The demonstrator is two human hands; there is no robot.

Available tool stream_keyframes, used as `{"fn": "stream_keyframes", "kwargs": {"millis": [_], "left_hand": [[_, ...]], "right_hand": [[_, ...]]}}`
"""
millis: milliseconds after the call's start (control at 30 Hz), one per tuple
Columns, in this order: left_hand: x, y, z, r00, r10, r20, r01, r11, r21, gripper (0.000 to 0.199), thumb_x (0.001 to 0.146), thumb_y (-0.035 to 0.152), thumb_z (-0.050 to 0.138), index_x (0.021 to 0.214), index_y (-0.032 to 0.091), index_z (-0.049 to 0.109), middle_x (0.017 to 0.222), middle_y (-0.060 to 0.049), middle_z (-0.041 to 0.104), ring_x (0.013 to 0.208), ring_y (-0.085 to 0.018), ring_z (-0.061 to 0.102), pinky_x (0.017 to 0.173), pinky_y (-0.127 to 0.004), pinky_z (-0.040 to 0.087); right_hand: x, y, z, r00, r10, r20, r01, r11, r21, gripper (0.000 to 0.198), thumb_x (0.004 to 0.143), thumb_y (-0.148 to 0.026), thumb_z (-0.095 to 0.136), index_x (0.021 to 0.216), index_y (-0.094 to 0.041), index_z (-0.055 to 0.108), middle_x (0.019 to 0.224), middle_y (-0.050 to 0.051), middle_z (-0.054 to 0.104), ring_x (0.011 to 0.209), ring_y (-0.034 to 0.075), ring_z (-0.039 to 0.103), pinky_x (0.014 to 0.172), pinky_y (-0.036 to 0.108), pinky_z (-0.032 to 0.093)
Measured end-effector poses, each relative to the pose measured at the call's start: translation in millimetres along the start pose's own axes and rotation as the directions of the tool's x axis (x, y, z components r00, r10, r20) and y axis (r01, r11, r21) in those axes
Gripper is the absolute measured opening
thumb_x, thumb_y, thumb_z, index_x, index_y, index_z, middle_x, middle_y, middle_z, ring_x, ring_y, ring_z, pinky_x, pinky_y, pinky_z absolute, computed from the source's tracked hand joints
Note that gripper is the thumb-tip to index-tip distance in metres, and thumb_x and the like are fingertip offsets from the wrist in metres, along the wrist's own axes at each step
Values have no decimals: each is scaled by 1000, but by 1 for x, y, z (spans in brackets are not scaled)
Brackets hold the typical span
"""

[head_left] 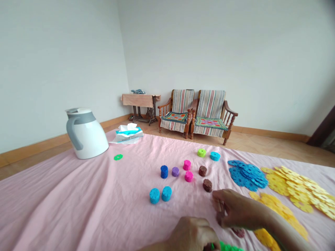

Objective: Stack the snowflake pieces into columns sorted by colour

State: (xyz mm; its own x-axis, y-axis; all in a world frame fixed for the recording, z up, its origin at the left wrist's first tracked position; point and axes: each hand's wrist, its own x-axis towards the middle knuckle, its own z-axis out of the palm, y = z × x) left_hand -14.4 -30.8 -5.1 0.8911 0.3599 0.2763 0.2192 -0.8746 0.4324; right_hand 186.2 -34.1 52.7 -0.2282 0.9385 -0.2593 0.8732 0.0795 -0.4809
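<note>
My left hand (193,234) is closed at the bottom edge, its fingers curled downward. Bright green pieces (230,246) show beside and under its fingertips, mostly cut off by the frame. To the right, my right hand (232,209) reaches in with bent fingers pressed together near the cloth, slightly blurred; whatever they grip is hidden. A brown notched disc (238,232) lies partly under that hand. Just beyond its fingertips stands a brown disc stack (207,185), with another brown stack (202,170) behind. Two light-blue stacks (154,196) stand left of the hands.
Pink cloth (104,216) covers the surface. Pink (188,176), purple (175,171), dark-blue (164,171) and lime stacks (201,152) stand mid-table. Blue discs (247,174) and yellow discs (300,184) spread right. A white jug (90,137), tissue box (129,133) and green disc (118,157) are left.
</note>
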Motion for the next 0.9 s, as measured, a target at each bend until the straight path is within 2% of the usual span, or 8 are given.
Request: {"fn": "stream_keyframes", "kwargs": {"millis": [67, 133, 233, 333, 433, 567, 900], "left_hand": [[0, 0, 0, 1000, -2, -1, 2, 1000, -3, 6, 76, 19, 72, 74, 15, 68, 68, 1, 69, 62, -11, 63, 57, -15, 44], [0, 0, 0, 1000, -1, -2, 1, 1000, -1, 6, 77, 18, 71, 72, 15, 67, 67, 2, 68, 61, -10, 62, 56, -15, 44], [1, 0, 1, 1000, 9, -6, -9, 1000, 12, 7, 79, 19, 69, 72, 16, 67, 67, 2, 68, 60, -10, 61, 55, -15, 43], [1, 0, 1, 1000, 15, 1, -15, 1000, 21, 7, 79, 20, 68, 73, 16, 67, 68, 2, 68, 59, -9, 61, 54, -15, 43], [2, 1, -1, 1000, 12, 18, -13, 999, 37, 7, 80, 17, 67, 73, 16, 68, 67, 2, 68, 59, -9, 60, 53, -15, 42], [3, 2, -3, 999, 9, 35, -10, 999, 37, 5, 75, 15, 71, 72, 15, 67, 66, 2, 68, 59, -9, 60, 53, -15, 42], [2, 3, -4, 999, 8, 34, -9, 999, 33, 5, 74, 14, 72, 73, 14, 67, 66, 2, 67, 59, -9, 59, 53, -15, 42]], "right_hand": [[3, 3, -3, 1000, -14, -1, 14, 996, 85, 14, 56, -14, 62, 67, -19, 56, 74, -1, 60, 70, 14, 52, 56, 23, 33], [8, 6, -5, 999, -31, -10, 32, 966, 257, 8, 61, -16, 60, 66, -19, 54, 66, -2, 60, 63, 12, 53, 54, 22, 34], [21, 14, -5, 985, 20, -170, 61, 886, 459, 9, 67, -25, 60, 64, -19, 53, 59, -1, 61, 56, 11, 54, 51, 22, 36], [35, 22, -1, 906, 197, -374, 64, 810, 583, 22, 67, -40, 62, 64, -19, 56, 55, 1, 62, 53, 12, 55, 49, 23, 37], [44, 28, 8, 848, 330, -416, 76, 700, 710, 30, 63, -47, 67, 66, -18, 58, 56, 2, 63, 53, 14, 58, 49, 24, 39], [48, 29, 17, 840, 339, -424, 122, 643, 756, 26, 62, -42, 69, 66, -18, 60, 55, 1, 62, 54, 14, 60, 49, 24, 40], [53, 30, 22, 846, 317, -429, 103, 692, 715, 21, 62, -39, 65, 60, -20, 56, 48, -2, 58, 45, 13, 53, 46, 25, 38]]}}
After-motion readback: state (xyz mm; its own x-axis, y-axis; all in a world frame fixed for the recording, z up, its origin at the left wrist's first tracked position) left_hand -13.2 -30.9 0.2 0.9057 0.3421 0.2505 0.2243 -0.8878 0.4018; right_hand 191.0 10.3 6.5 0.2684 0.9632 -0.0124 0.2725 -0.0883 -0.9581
